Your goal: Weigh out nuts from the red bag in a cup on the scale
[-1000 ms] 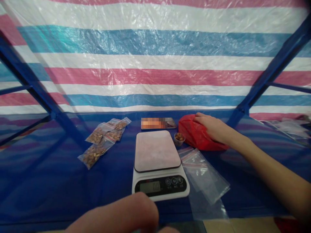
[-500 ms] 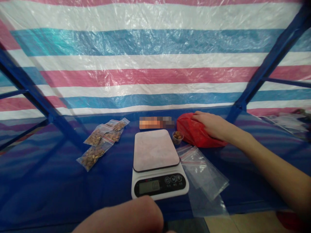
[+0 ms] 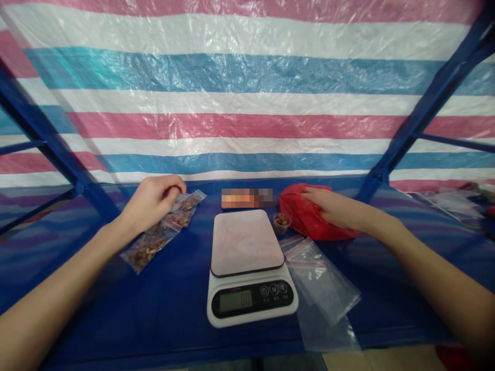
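Observation:
My left hand [image 3: 157, 201] hovers over or touches the upper zip bags at the left, fingers curled in. Whether it grips a bag edge is hidden. Under and beside it lie several small clear zip bags of nuts or similar brown pieces [image 3: 145, 251], overlapping one another. At the right, my right hand [image 3: 328, 203] is on a red plastic bag [image 3: 296, 214], its fingers bent into the bag's folds and partly hidden. Between the hands stands a white kitchen scale [image 3: 247, 245] with a bare plate, its display reading 0.0. A small clear cup of brown pieces [image 3: 282, 221] sits beside the red bag.
Flat clear zip bags [image 3: 325, 283] lie fanned out right of the scale, one over the table's front edge. A flat item with a blurred-out face [image 3: 247, 198] lies behind the scale. Blue metal posts [image 3: 417, 113] and striped sheeting [image 3: 247, 72] enclose the blue table [image 3: 174, 309].
My left hand has moved from the front of the scale up to the filled zip bags. My right hand stays at the red bag, its fingers now lower in the folds.

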The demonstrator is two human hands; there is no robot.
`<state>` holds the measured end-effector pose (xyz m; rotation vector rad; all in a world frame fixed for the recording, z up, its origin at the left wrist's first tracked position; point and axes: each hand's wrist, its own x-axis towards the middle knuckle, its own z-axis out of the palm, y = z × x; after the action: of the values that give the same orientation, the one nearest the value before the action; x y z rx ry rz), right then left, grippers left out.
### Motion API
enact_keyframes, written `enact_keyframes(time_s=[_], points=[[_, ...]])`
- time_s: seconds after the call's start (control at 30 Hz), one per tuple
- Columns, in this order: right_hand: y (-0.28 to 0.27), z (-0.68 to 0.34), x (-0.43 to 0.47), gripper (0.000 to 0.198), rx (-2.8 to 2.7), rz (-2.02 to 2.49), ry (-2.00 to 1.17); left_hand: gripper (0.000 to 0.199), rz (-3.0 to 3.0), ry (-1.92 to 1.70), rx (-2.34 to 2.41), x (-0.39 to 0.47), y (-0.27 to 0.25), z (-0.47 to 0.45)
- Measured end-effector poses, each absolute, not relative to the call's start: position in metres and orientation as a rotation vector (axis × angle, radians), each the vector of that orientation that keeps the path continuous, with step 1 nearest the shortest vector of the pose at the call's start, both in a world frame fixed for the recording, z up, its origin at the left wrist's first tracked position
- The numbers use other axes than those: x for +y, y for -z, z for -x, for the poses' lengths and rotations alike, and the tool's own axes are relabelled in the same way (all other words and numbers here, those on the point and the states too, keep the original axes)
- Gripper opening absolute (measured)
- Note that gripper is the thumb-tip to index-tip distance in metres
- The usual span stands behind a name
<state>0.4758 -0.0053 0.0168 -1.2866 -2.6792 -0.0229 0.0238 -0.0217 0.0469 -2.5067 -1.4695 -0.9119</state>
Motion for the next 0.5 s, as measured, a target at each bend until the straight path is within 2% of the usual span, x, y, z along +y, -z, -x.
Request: enact_keyframes(time_s=[0.1, 0.33, 0.5], points=[[-0.014, -0.475, -0.004, 0.064, -2.655, 1.319, 0.042, 0.026, 2.599, 0.68, -1.646, 0.002, -0.027, 0.006], [-0.01, -0.473, -0.003, 0.055, -2.63, 1.352, 0.069, 0.023, 2.629, 0.624, -1.656, 0.003, -0.007, 0.006], [0.005, -0.477, 0.004, 0.059, -2.59, 1.314, 0.144, 0.023, 2.704, 0.678, -1.659, 0.005, -0.003, 0.004]])
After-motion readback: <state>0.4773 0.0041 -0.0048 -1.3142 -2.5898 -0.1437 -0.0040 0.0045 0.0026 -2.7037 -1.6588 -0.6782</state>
